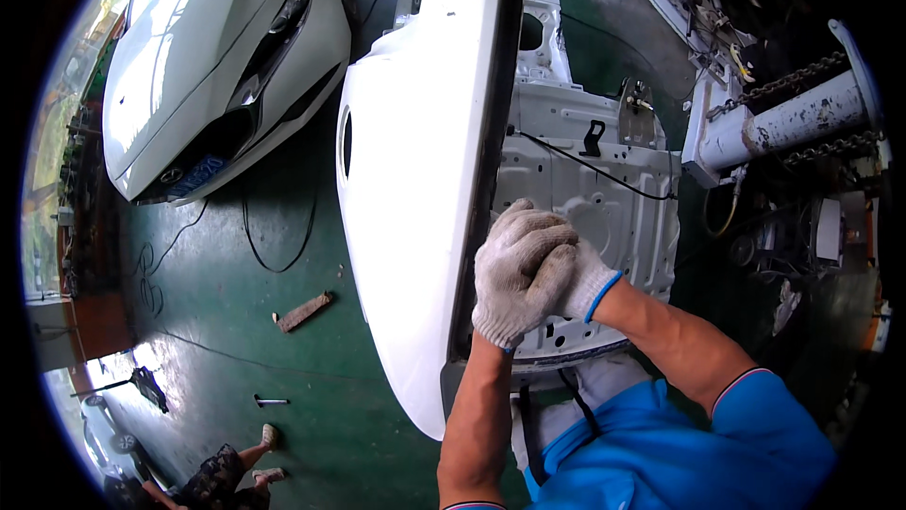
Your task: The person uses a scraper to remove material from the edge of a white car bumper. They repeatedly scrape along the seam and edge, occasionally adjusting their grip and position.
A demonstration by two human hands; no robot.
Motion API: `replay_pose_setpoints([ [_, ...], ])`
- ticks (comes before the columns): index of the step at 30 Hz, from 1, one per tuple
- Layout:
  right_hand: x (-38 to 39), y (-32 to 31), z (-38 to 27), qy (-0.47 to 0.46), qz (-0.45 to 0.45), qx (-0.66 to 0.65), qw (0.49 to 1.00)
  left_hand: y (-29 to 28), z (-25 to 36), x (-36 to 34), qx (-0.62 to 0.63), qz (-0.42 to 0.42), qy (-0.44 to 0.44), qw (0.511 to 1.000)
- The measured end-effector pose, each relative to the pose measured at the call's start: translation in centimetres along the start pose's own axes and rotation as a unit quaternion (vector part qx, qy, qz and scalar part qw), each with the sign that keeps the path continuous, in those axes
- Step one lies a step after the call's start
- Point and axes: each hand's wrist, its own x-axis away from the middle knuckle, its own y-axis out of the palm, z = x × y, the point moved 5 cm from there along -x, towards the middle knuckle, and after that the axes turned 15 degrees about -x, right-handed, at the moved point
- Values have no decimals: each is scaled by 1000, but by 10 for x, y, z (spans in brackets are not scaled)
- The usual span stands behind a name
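A glossy white car door (415, 189) stands on edge at the centre of the frame, its smooth outer skin facing left (one dark oval opening shows near its upper left) and its bare stamped-metal inner shell (590, 199) facing right, pierced with holes and crossed by a black cable, above a green workshop floor.

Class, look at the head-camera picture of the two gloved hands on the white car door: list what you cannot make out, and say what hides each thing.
- Right hand: mostly covered by the left hand in the head view, so its grip is unclear.
- What the fingers press on: hidden beneath both gloves.
- White car door, inner lower part: covered by the forearms.
- Person at the lower left: cut off by the fisheye rim.
- Small tool on the green floor: too small to identify.
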Motion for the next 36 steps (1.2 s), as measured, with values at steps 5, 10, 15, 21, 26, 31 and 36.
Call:
replay_pose_setpoints([
  [5,7,17,3,-1,12,-23,1000,2,5,10,13,-8,-15,1000],
  [10,5,41,-6,8,-72,-40,997,-1,1,37,1,-16,-54,998],
  [15,18,71,4,-49,112,-110,986,1,23,44,-76,-4,-17,997],
  [21,11,31,-18,141,65,-150,976,-28,1,0,-342,134,-161,916],
  [26,17,18,-21,162,63,-184,968,-32,-18,-36,-440,27,-246,863],
  [31,18,19,-15,157,75,-225,959,-44,-27,-32,-400,18,-195,896],
  [36,20,23,-9,152,97,-240,954,-18,-8,-34,-591,7,-153,792],
])
